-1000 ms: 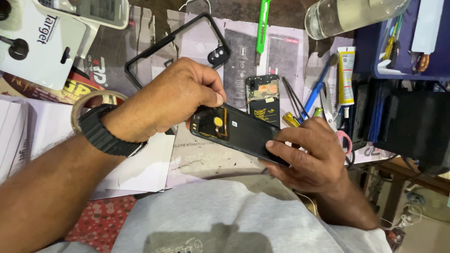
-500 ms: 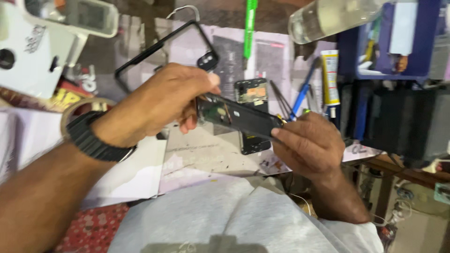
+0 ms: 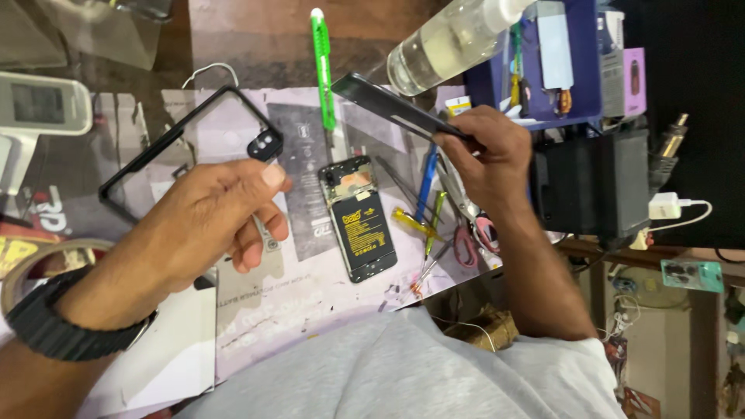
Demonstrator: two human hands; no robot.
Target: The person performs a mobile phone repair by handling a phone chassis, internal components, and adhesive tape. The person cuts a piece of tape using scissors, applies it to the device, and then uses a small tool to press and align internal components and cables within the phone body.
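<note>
So the right hand (image 3: 485,151) is pinching a dark back cover (image 3: 392,105) by its near end, holding it up off the desk (image 3: 256,310) at a tilt, with the far end pointing up and left toward the green cutter (image 3: 321,66). It's clear of everything below it.

The left hand (image 3: 209,225) is loose with the fingers curled, not gripping anything as far as I can see. It hovers over the paper mat, just left of the opened phone (image 3: 358,217). There's a black watch (image 3: 66,326) on that wrist.

The phone lies flat on the mat between the two hands, insides up, black battery showing. Right of it is a little pile of tools: a blue pen-like tool (image 3: 425,182), a yellow screwdriver (image 3: 411,223), and tweezers.

Far left of the phone is a black phone frame (image 3: 167,136) with a camera bump at its right corner. A clear bottle (image 3: 446,43) lies at the far side, just beyond the cover. A black box (image 3: 594,186) sits right of the right hand.
</note>
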